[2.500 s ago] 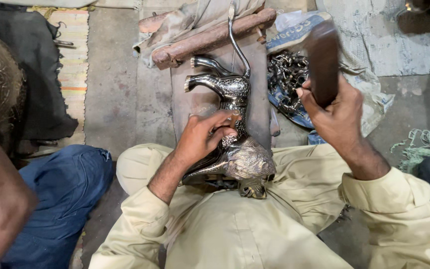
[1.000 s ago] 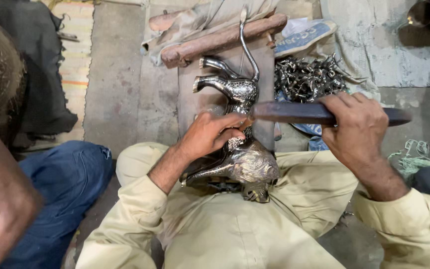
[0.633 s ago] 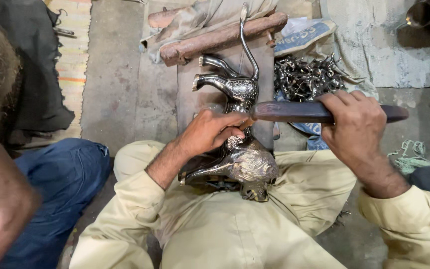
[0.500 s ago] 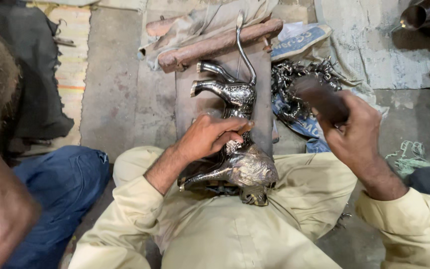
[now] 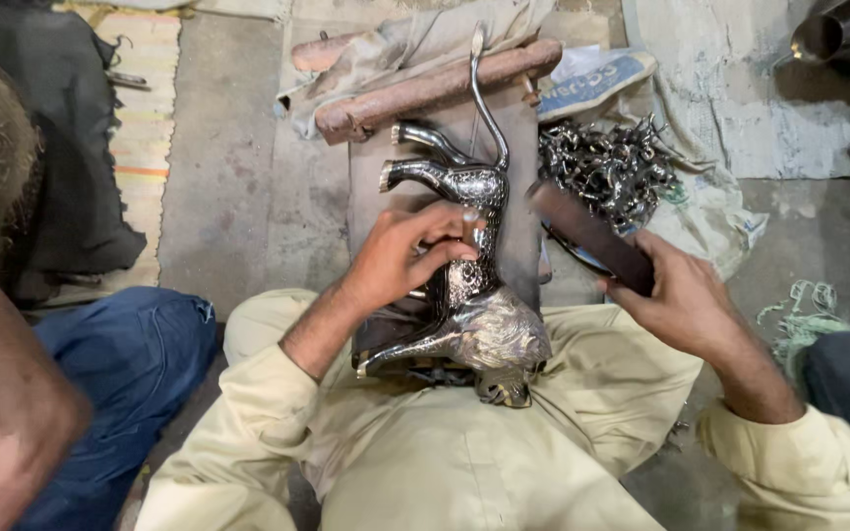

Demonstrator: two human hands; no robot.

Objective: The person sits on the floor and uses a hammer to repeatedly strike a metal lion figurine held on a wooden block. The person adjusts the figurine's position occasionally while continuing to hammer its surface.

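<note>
Metal animal figure [image 5: 474,295], silvery and patterned, lies lengthwise on a board across the person's lap, head nearest the body and curved tail pointing away, with the left hand [image 5: 400,256] pressing its back, fingers [image 5: 445,221] curled loosely over it rather than clamped. To its right, the right hand [image 5: 681,295] grips a dark flat file-like tool [image 5: 587,236] raised just off the figure; if that light hold gives way under a stroke, the rounded casting could roll and the tool skid toward the knuckles. Farther off, a heap of small metal parts [image 5: 607,167] lies on sacking.
</note>
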